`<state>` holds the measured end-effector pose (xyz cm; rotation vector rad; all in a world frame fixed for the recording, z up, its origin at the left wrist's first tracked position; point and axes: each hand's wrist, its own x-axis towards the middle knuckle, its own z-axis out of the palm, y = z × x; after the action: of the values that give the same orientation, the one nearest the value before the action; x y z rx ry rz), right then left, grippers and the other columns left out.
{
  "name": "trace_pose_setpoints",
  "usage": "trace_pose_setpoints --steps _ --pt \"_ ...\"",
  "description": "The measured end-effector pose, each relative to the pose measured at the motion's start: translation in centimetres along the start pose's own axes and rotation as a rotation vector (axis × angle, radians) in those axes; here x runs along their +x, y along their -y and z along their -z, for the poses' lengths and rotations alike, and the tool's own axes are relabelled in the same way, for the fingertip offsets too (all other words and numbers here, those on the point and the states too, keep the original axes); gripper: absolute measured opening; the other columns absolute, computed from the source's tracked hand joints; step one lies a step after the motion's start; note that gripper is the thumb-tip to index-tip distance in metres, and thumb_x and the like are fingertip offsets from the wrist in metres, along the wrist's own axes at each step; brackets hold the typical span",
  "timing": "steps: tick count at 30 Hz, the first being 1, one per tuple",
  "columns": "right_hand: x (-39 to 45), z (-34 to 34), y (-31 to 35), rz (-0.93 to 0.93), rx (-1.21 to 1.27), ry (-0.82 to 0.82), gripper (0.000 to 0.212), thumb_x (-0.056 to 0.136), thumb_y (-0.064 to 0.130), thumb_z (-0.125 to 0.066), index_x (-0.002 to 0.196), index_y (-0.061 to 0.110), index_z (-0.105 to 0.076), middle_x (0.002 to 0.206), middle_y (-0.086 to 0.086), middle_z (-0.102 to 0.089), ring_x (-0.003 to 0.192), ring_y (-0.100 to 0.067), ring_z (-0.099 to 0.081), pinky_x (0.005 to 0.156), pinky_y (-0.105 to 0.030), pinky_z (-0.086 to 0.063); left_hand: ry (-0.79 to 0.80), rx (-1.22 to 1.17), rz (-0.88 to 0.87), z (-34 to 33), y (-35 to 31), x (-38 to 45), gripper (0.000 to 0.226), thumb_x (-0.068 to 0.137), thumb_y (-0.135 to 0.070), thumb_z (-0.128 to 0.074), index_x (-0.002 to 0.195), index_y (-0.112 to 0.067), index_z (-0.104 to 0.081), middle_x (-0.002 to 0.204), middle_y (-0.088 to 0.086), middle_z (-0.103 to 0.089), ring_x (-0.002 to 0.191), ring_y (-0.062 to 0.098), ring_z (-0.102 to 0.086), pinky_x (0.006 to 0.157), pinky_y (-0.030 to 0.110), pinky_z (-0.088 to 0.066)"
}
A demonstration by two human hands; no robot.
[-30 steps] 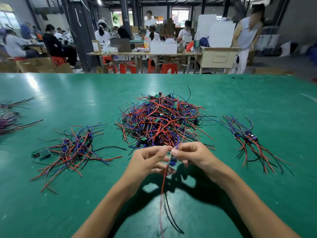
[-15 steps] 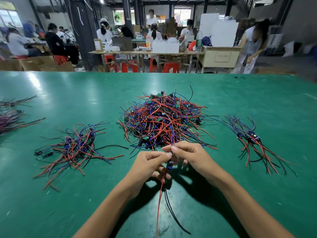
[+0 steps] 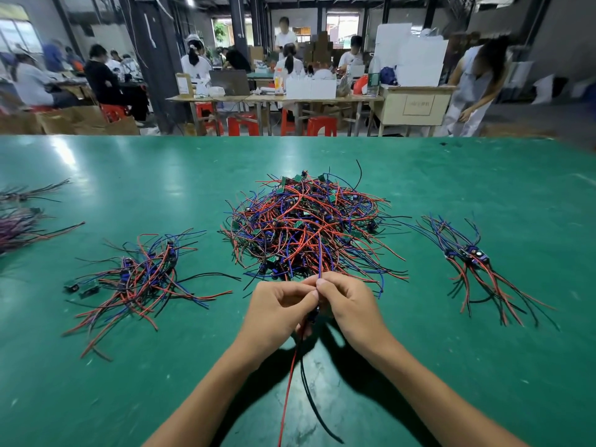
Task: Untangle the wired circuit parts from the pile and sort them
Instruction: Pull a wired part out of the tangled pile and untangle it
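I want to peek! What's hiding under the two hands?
Below the hands, a red wire and a black wire hang toward the green table. The small part they pinch is mostly covered.

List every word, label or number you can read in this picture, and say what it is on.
None can be read.
Beige cabinet behind the green table: a framed label on its front, too blurred to read.
Brown box on the far bench: a white label, too small to read.
Circuit parts in the central pile: no legible markings.

Green table (image 3: pixel 483 188) fills the near view. Far side: people seated at wooden benches (image 3: pixel 277 100), red stools (image 3: pixel 243 124) under them, white boxes (image 3: pixel 311 88) on top, cardboard cartons (image 3: pixel 80 121) far left.
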<state>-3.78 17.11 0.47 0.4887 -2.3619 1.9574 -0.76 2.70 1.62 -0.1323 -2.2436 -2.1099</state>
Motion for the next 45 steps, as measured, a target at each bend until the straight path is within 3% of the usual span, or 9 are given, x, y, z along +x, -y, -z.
trace_pose_setpoints --steps 4,13,16,20,24,26,33,38,45 --pt "-0.1 -1.1 -0.1 -0.073 0.081 -0.149 0.025 0.088 0.032 -0.049 0.081 0.028 -0.073 0.06 0.013 -0.065 0.053 -0.006 -0.057 0.053 -0.025 -0.044 0.066 0.013 0.046 0.4 0.1 0.2 0.014 0.093 -0.004 -0.069 0.083 -0.005 -0.079 0.073 0.014 -0.075 0.038 0.017 -0.056 0.039 0.023 -0.047" --pt "1.2 1.6 1.0 -0.215 0.309 -0.435 0.03 0.099 0.015 -0.045 0.082 0.015 -0.069 0.043 0.014 -0.046 0.037 -0.006 -0.03 0.036 -0.017 -0.024 0.274 0.02 0.121 0.4 -0.3 -0.3 0.013 0.092 -0.015 -0.072 0.087 -0.006 -0.08 0.078 0.014 -0.077 0.046 0.015 -0.056 0.042 0.021 -0.047" --pt "0.6 1.1 1.6 -0.056 0.365 -0.505 0.031 0.103 0.014 -0.043 0.081 0.019 -0.065 0.065 0.006 -0.062 0.043 -0.006 -0.038 0.041 -0.021 -0.03 0.287 -0.031 0.134 0.5 -0.3 -0.4 0.017 0.088 -0.026 -0.075 0.09 -0.01 -0.081 0.083 0.014 -0.076 0.047 0.018 -0.05 0.041 0.022 -0.045" --pt "0.1 1.4 1.4 0.344 -0.023 -0.444 0.027 0.105 0.036 -0.041 0.096 0.032 -0.066 0.083 0.003 -0.069 0.055 -0.006 -0.05 0.055 -0.026 -0.041 0.242 -0.149 0.159 0.7 0.0 -0.4 0.024 0.086 -0.033 -0.077 0.098 -0.013 -0.08 0.089 0.014 -0.075 0.047 0.016 -0.047 0.044 0.023 -0.044" --pt "-0.2 0.9 1.1 0.156 -0.017 -0.026 0.025 0.102 0.038 -0.051 0.1 0.028 -0.073 0.093 0.005 -0.073 0.077 -0.012 -0.066 0.068 -0.037 -0.057 0.185 -0.199 0.16 0.6 0.4 0.0 0.022 0.09 -0.025 -0.069 0.102 -0.008 -0.078 0.08 0.013 -0.067 0.048 0.014 -0.051 0.046 0.022 -0.045" --pt "-0.4 0.4 0.8 0.144 -0.076 0.013 0.028 0.104 0.037 -0.051 0.096 0.024 -0.074 0.091 0.003 -0.075 0.083 -0.016 -0.07 0.08 -0.045 -0.057 0.182 -0.232 0.169 0.7 0.5 0.1 0.026 0.089 -0.026 -0.069 0.099 -0.003 -0.077 0.074 0.012 -0.061 0.051 0.014 -0.053 0.048 0.021 -0.046" --pt "0.4 2.1 1.7 0.054 0.111 -0.361 0.033 0.106 0.04 -0.044 0.094 0.023 -0.07 0.081 -0.003 -0.078 0.068 -0.025 -0.075 0.048 -0.027 -0.053 0.27 -0.213 0.109 1.1 0.4 0.0 0.024 0.095 -0.013 -0.063 0.112 0.001 -0.072 0.096 0.016 -0.075 0.051 0.012 -0.053 0.05 0.018 -0.045" --pt "1.5 3.9 1.7 -0.077 0.32 -0.515 0.035 0.108 0.038 -0.042 0.095 0.018 -0.067 0.071 -0.012 -0.075 0.049 -0.024 -0.069 0.041 -0.024 -0.049 0.206 -0.063 0.108 1.2 0.1 0.3 0.021 0.096 -0.023 -0.065 0.104 -0.008 -0.078 0.081 0.007 -0.074 0.045 0.01 -0.048 0.045 0.015 -0.038" --pt "1.9 4.9 1.8 -0.097 0.418 -0.601 0.034 0.109 0.034 -0.04 0.095 0.017 -0.067 0.072 -0.012 -0.075 0.053 -0.022 -0.068 0.046 -0.025 -0.053 0.091 -0.006 0.12 1.8 0.0 0.3 0.018 0.091 -0.029 -0.072 0.091 -0.013 -0.082 0.073 0.007 -0.073 0.044 0.012 -0.048 0.044 0.016 -0.041"
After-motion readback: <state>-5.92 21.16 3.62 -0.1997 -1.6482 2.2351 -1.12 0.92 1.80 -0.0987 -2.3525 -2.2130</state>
